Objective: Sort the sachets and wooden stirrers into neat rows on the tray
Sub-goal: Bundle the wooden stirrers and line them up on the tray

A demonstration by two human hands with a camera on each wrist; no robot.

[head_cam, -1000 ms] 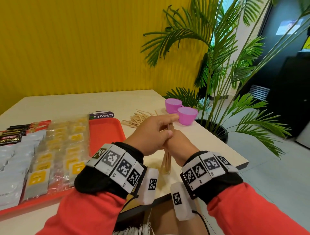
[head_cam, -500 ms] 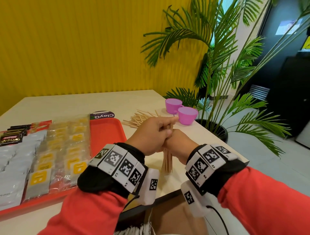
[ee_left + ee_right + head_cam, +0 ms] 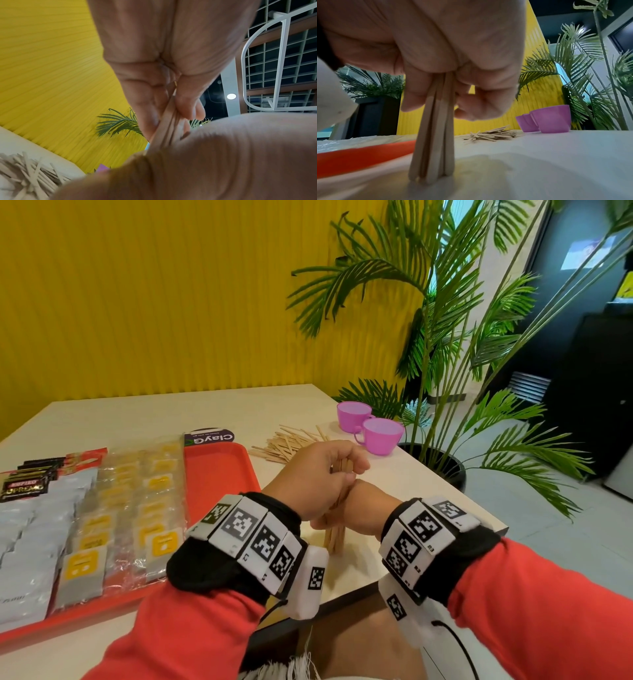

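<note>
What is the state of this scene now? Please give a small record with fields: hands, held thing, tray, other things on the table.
left hand: left hand grips the upper part of the stirrer bundle
right hand: right hand grips the same bundle lower down
held thing: bundle stands upright, lower ends on the table
tray: red tray holds rows of sachets; its right part is bare
other things: loose stirrer pile on the table beyond the hands; two purple cups to the pile's right
</note>
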